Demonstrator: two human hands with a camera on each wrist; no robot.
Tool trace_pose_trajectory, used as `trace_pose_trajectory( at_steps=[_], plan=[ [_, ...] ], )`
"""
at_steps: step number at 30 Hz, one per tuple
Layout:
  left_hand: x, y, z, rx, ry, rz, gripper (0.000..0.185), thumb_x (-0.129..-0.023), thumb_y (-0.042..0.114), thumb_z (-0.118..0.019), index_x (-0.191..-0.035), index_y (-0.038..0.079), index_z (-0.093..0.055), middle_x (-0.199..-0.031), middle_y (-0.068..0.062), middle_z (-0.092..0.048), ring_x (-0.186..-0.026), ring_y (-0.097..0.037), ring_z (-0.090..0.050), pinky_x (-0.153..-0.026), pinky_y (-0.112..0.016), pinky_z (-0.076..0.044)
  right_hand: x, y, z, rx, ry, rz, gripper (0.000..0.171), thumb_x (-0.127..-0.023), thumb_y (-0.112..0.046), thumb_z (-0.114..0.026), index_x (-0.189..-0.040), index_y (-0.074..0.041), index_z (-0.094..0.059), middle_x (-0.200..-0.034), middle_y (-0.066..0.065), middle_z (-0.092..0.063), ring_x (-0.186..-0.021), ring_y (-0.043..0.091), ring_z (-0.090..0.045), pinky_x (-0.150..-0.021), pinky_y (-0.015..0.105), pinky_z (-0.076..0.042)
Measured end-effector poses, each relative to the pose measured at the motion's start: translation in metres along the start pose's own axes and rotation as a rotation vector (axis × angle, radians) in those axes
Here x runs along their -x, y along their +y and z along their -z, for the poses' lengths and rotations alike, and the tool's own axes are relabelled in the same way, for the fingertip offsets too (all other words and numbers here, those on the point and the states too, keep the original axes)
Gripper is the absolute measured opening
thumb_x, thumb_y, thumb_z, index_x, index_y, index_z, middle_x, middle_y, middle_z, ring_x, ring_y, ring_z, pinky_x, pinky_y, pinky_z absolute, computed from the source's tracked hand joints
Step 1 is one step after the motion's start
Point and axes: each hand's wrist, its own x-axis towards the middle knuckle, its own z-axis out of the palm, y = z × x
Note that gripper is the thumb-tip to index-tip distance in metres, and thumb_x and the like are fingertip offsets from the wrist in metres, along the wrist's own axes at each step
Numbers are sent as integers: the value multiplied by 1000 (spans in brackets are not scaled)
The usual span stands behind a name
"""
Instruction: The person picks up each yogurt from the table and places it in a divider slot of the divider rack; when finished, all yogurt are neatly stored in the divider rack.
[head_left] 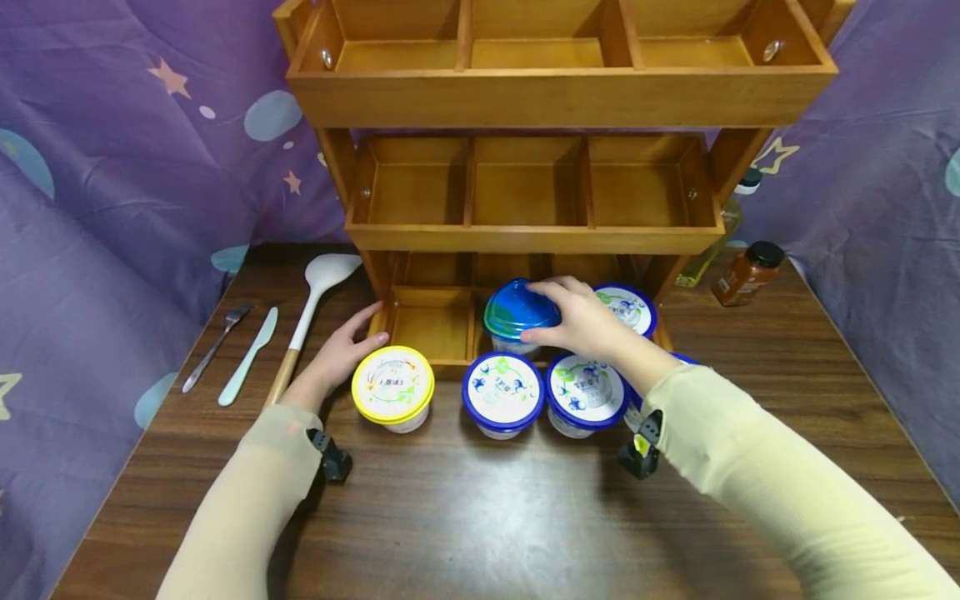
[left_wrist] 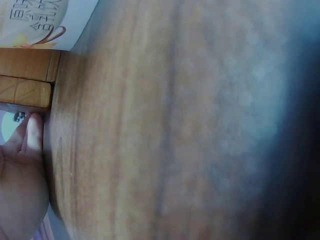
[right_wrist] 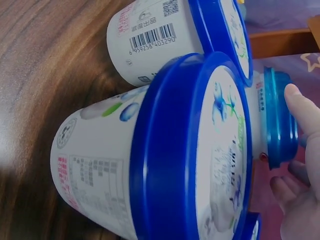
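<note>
Head view: we count six tubs. One has a yellow lid (head_left: 392, 386), two blue-rimmed ones (head_left: 502, 391) (head_left: 587, 392) stand beside it along the near row, a third blue-rimmed one (head_left: 627, 307) sits in the right bay of the lowest shelf, and a sliver of another shows behind the right wrist. The domed blue-lidded tub (head_left: 519, 317) stands in the middle bay of the wooden rack (head_left: 558, 98). The right hand (head_left: 581, 321) has its grip curled over that dome, thumb at the near side. The left hand (head_left: 341, 354) lies flat, fingers straight, tips at the rack's left post, holding nothing.

The rack has three tiers of three bays; the upper six are bare.

On the surface (head_left: 480, 517) far left: one fork (head_left: 217, 347), one knife (head_left: 248, 356), one spoon (head_left: 315, 312). Far right: two jars (head_left: 747, 272).

Left wrist view: blurred wood grain, straight fingers (left_wrist: 31, 132) against the rack's foot.

Right wrist view: barcodes and printed sides of tubs, unseen from above; fingertips (right_wrist: 300, 107) on the dome's rim.
</note>
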Motion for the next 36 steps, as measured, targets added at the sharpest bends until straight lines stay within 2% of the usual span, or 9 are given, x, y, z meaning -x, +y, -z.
trace_pose_trajectory(
  at_steps=[4,11,16,21,23,28,30,36],
  plan=[
    [1,1,0,3,0,-3,65,-94,36,-54,-150,22,-24,-153,-14,-21,-136,-39,-22,-107,-55,-19,4,1,5,-6,4,21,75,-80,-43,-72,-140,-8,-43,-141,22,-37,-126,42,-35,-99,56,-33],
    [2,2,0,13,0,3,66,-94,38,-55,-150,23,-24,-154,-12,-21,-137,-37,-22,-107,-55,-19,16,3,14,-20,9,63,75,-80,-41,-73,-139,-7,-44,-142,19,-37,-129,40,-33,-104,56,-24],
    [3,2,-1,11,-1,3,66,-94,38,-54,-150,24,-23,-154,-12,-20,-137,-38,-21,-106,-55,-19,25,7,21,-19,0,65,76,-80,-42,-72,-140,-7,-42,-144,18,-35,-130,41,-31,-104,58,-24],
    [3,3,-1,7,-3,1,65,-94,36,-54,-150,23,-23,-154,-13,-19,-136,-40,-21,-106,-56,-19,38,15,31,7,3,45,78,-80,-45,-71,-141,-6,-42,-144,19,-34,-126,41,-32,-99,57,-29],
    [6,10,0,11,-11,7,65,-95,33,-53,-151,19,-22,-153,-16,-18,-136,-41,-21,-106,-57,-19,43,20,33,12,11,34,78,-79,-45,-72,-140,-6,-42,-144,19,-35,-125,41,-32,-98,58,-30],
    [7,12,1,11,-12,9,65,-96,33,-53,-151,19,-22,-153,-16,-18,-135,-41,-22,-106,-57,-19,59,32,41,0,43,9,75,-79,-41,-74,-139,-7,-44,-141,17,-37,-123,40,-31,-94,59,-29],
    [3,4,0,5,-3,7,65,-95,36,-53,-150,23,-23,-154,-13,-19,-136,-39,-22,-106,-56,-19,65,37,44,-4,54,-3,75,-77,-40,-75,-138,-8,-46,-140,16,-38,-122,40,-31,-93,59,-29],
    [2,4,-1,5,-1,10,65,-94,38,-53,-150,24,-23,-154,-12,-19,-136,-38,-21,-106,-55,-19,84,54,51,-7,42,-34,76,-75,-42,-77,-137,-8,-47,-139,17,-39,-120,41,-30,-90,60,-29]
  ],
)
